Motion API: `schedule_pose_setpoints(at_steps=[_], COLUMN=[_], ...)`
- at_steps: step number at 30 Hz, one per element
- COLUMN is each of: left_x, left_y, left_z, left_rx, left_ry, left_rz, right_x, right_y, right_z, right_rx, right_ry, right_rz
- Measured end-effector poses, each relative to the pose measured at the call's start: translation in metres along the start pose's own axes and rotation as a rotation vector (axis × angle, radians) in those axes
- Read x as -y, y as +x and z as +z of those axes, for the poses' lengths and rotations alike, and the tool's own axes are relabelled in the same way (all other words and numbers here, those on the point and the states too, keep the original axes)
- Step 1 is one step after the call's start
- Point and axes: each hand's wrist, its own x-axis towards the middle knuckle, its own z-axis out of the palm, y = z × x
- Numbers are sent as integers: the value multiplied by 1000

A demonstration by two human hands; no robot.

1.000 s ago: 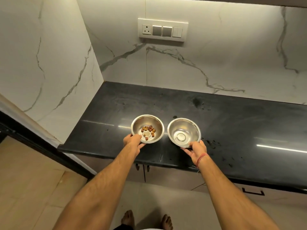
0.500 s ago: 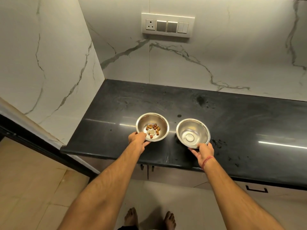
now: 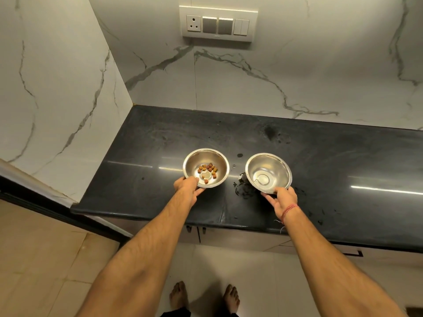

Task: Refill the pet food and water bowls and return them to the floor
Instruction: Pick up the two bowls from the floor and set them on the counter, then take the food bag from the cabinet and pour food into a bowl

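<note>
Now we've 2 steel bowls upright on the black counter (image 3: pixel 343 161), mouths up, side by side: left hand (image 3: pixel 188 186) grips the kibble bowl (image 3: pixel 206 167) rim, right hand (image 3: pixel 282 199) pinches the other bowl (image 3: pixel 268 173) rim.

Water bowl (image 3: pixel 268 173) shifted right, away from food bowl (image 3: pixel 206 167)
</note>
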Motion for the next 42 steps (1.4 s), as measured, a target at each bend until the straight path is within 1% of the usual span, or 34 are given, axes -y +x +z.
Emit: schedule_pose_setpoints(at_steps=[9,12,14,15,17,18,20,23,25,28,32,35,37,39,42], left_x=[10,9,9,7,1,-4,-21,-54,-80,-120,-162,-186,-199,-210,-224], left_y=[3,6,8,9,13,13,9,3,-7,-31,-60,-85,-101,-118,-142], left_z=[2,0,-1,-3,-5,-7,-10,-14,-14,-13,-9,-8,-9,-10,-10], left_rx=[-16,10,22,12,-49,-84,-108,-76,-48,-44,-90,-178,-230,-256,-290], left_ry=[-31,-30,-19,-5,31,54,91,132,165,229,380,478,499,505,503], left_rz=[-18,-23,-22,-12,45,86,160,270,354,518,807,1029,1160,1266,1386], right_x=[-2,-3,-5,-6,0,5,19,36,42,51,70,89,103,118,141], right_y=[4,6,5,4,-1,-5,-14,-28,-35,-51,-81,-103,-120,-140,-172], right_z=[1,-1,-3,-4,-6,-4,6,29,48,80,130,164,185,204,229], right_rx=[-5,-12,-73,-156,-335,-379,-385,-276,-187,-44,87,209,278,317,329], right_ry=[-47,-80,-173,-281,-569,-661,-743,-847,-906,-929,-950,-986,-994,-980,-950], right_rz=[9,42,36,-10,-189,-287,-474,-721,-817,-955,-1158,-1340,-1461,-1573,-1695])
